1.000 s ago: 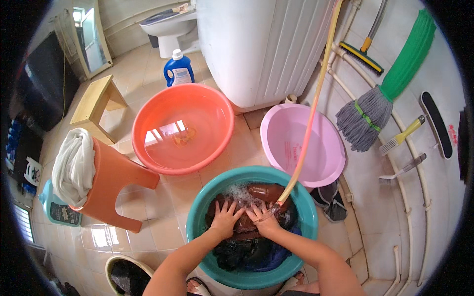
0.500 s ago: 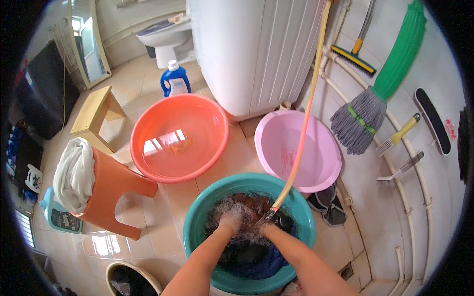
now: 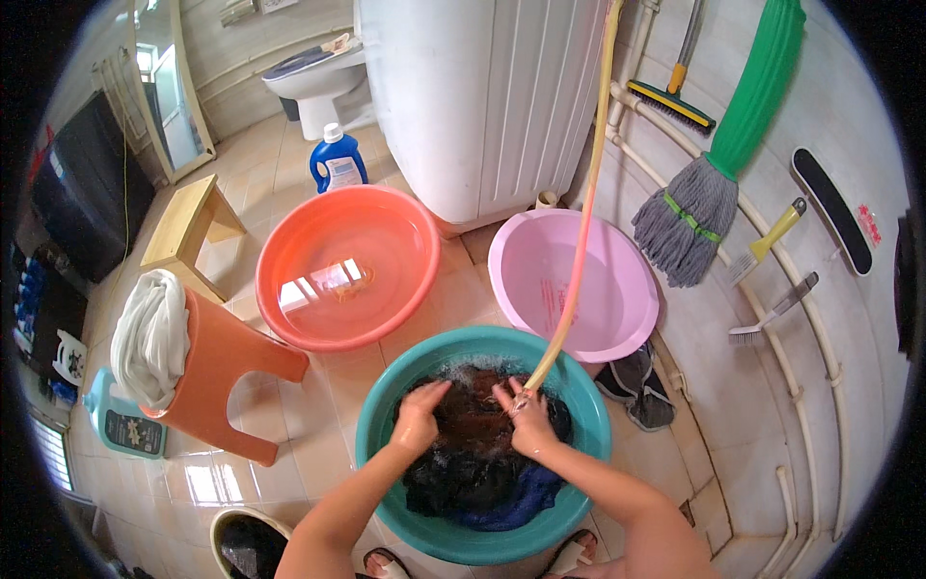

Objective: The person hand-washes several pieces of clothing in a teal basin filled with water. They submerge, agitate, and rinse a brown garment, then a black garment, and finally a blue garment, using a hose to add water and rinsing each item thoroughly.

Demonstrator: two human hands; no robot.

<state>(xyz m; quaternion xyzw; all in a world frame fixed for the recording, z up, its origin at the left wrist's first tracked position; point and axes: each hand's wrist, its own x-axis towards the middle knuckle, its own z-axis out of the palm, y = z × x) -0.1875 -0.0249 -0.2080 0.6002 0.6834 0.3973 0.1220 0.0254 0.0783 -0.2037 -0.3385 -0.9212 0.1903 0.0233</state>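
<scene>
our left hand (image 3: 420,422) and right hand (image 3: 529,425) have risen from the suds, both clamped on the dark laundry (image 3: 473,454) in the teal basin (image 3: 386,405).

Both hands (image 3: 473,423) press dark wet clothes (image 3: 477,463) in a teal basin (image 3: 376,425) (hose (image 3: 579,241) running).

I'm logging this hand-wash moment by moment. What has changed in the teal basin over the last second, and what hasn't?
A second ago both hands lay spread on the brown cloth; then they plunged into the foam. Now the left hand and right hand are raised again, bunching the wet dark clothes. The yellow hose still runs into the teal basin; the orange basin and pink basin stay put.
</scene>
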